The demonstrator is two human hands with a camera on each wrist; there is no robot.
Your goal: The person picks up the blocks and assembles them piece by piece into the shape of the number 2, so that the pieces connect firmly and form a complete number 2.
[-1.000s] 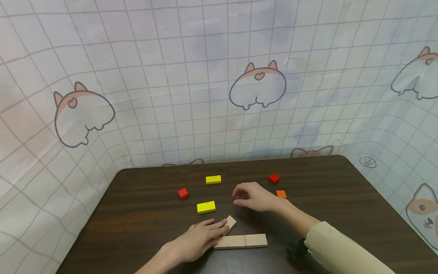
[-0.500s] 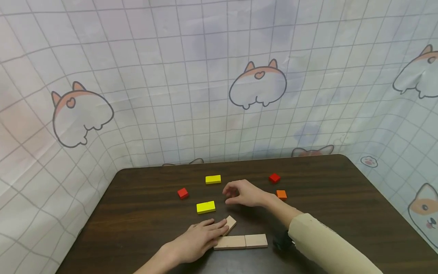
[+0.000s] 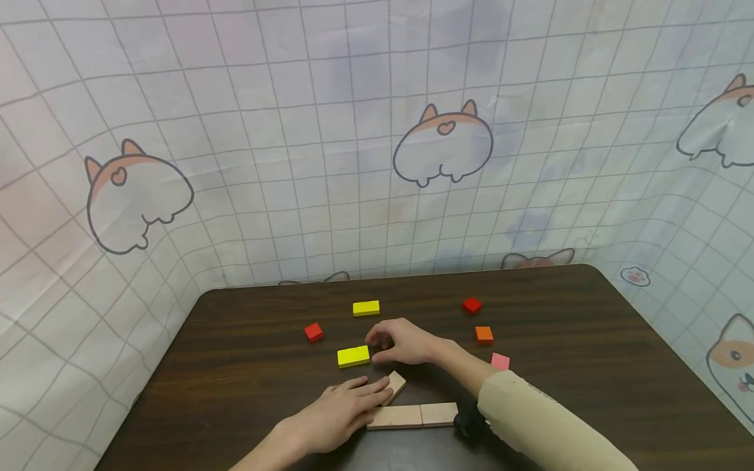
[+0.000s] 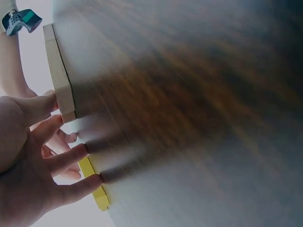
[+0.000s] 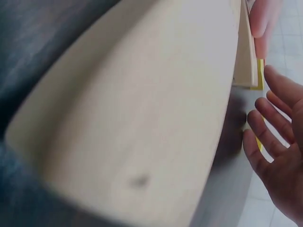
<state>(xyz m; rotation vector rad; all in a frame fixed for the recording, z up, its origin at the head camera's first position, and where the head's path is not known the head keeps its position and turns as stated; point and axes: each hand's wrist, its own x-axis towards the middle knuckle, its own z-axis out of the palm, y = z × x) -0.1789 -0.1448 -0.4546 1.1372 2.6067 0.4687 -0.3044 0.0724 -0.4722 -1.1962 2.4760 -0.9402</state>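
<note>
My left hand (image 3: 332, 415) rests with straight fingers on a slanted plain wooden block (image 3: 397, 382), partly hidden beneath the fingertips. Two more pale blocks lie end to end in a row, a longer one (image 3: 396, 417) beside that hand and a shorter one (image 3: 439, 414) to its right. My right hand (image 3: 408, 341) is over the table, its fingers loosely bent around nothing, thumb tip right beside the near yellow block (image 3: 353, 356). In the right wrist view, the fingers (image 5: 270, 135) are spread apart, and a pale wooden surface (image 5: 142, 109) looms large close to the lens.
On the dark wood table (image 3: 247, 379) lie a far yellow block (image 3: 366, 308), a red block at left (image 3: 314, 332), another red block (image 3: 472, 305) at right, an orange block (image 3: 484, 335) and a pink block (image 3: 500, 361) by the right sleeve. A patterned curtain (image 3: 330, 163) surrounds the table.
My right hand has moved left, and lately a little nearer, to the near yellow block. The pink block has come into view behind the forearm. The left hand stays in place.
</note>
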